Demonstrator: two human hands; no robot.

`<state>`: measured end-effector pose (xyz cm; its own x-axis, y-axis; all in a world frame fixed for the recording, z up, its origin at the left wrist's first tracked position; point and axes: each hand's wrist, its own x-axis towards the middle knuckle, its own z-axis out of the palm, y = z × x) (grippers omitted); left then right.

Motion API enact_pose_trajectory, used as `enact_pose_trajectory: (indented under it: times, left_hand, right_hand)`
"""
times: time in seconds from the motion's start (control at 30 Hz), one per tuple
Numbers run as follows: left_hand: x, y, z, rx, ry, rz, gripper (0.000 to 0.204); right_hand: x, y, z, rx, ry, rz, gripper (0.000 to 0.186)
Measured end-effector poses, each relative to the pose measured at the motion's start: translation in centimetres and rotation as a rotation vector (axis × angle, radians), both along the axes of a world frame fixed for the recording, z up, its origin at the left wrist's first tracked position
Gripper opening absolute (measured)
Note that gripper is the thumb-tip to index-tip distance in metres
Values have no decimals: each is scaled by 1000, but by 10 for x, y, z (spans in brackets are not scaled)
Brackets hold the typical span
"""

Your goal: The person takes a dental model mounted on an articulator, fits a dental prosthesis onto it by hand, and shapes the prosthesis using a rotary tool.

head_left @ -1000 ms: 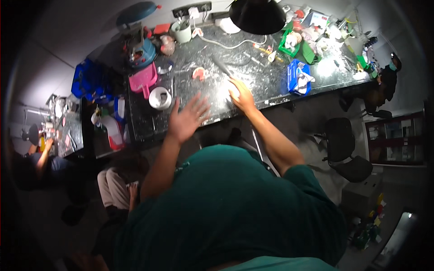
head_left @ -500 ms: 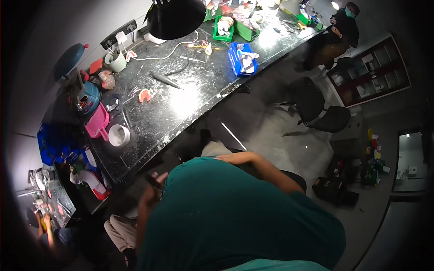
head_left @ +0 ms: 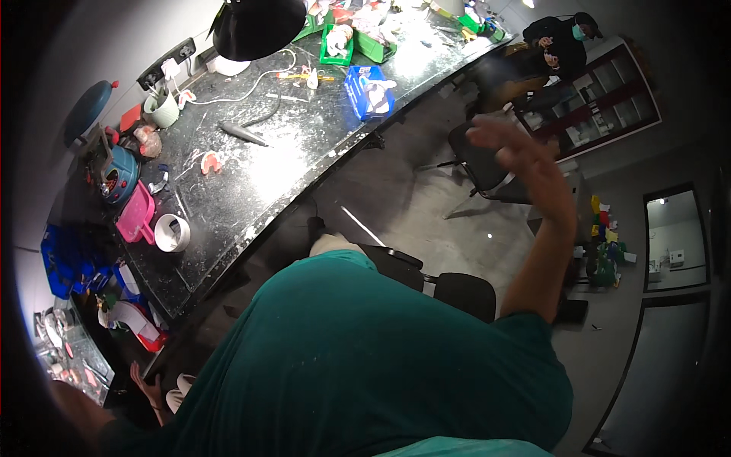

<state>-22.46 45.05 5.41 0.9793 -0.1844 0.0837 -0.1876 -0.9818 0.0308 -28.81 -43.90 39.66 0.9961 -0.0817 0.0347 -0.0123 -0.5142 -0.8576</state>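
Note:
My right hand [head_left: 525, 160] is raised on the right, away from the bench, appearing over a black chair [head_left: 476, 156], slightly blurred, with fingers extended and nothing visible in them. My left forearm [head_left: 80, 411] runs into the dark lower-left rim, where its hand cannot be seen. On the black bench [head_left: 228, 190] lie a long grey tool [head_left: 242, 133] with a cord and a pink horseshoe-shaped piece [head_left: 211, 161]; a white cup [head_left: 172, 232], a pink dustpan [head_left: 135, 217] and a blue bin [head_left: 368, 93] stand around them.
A co-worker [head_left: 562, 49] in a mask is at upper right. Another person's hand [head_left: 148, 388] shows at lower left. A black desk lamp [head_left: 259, 27] overhangs the bench. A second chair [head_left: 457, 293] is beside me; a glass cabinet [head_left: 609, 99] stands behind.
My right hand left the bench, passed my torso and rose to the right. My left hand left the bench and went out of view leftward. The view swung, shifting the bench leftward.

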Motion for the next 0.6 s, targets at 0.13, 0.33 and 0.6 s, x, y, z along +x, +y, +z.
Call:
enact_pose_trajectory:
  times: [0.13, 0.33, 0.6]
  left_hand:
    - [-24, -23, -50, 51, -23, -86, 50]
    - [-14, -13, -90, 40, -78, -177, 51]
    - [-5, 80, -23, -62, -483, 153, 43]
  right_hand:
    - [-9, 6, -47, 32, 276, -9, 48]
    - [-33, -10, -101, -39, 398, -122, 53]
    - [-22, -14, -175, 135, 433, -127, 54]
